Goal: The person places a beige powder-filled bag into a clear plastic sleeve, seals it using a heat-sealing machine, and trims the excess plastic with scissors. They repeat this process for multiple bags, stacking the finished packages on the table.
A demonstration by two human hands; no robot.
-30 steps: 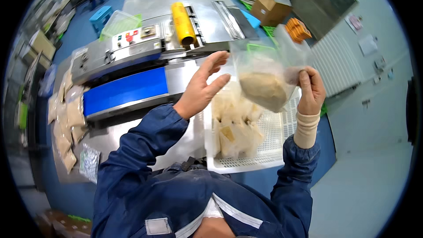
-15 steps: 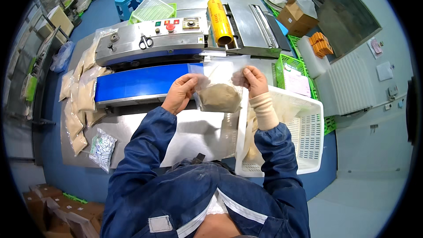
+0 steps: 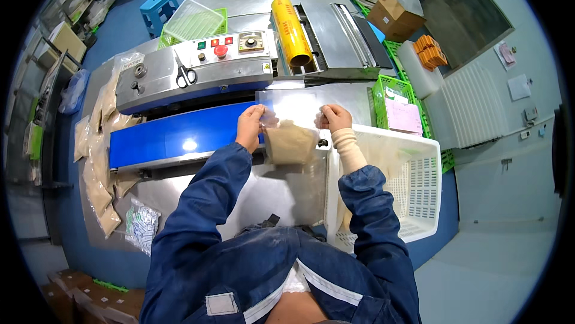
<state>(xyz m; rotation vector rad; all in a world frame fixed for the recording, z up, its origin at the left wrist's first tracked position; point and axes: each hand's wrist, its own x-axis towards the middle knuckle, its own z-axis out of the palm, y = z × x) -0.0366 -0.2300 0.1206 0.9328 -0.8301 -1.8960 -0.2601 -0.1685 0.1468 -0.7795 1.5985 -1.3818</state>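
Note:
A clear plastic bag half full of tan powder hangs between my hands over the steel table. My left hand pinches its upper left corner and my right hand pinches the upper right corner. The bag's top edge lies at the right end of the blue conveyor belt of the band sealing machine. A white plastic basket with more filled bags stands just right of my right arm.
Scissors lie on the sealer's top. A yellow film roll sits on a wrapping machine behind. Several filled bags lie at the left of the belt. Green crates, a blue stool and cardboard boxes stand around.
The bag came from up over the basket on the right, down and left to the conveyor's right end. My left hand took hold of its top corner.

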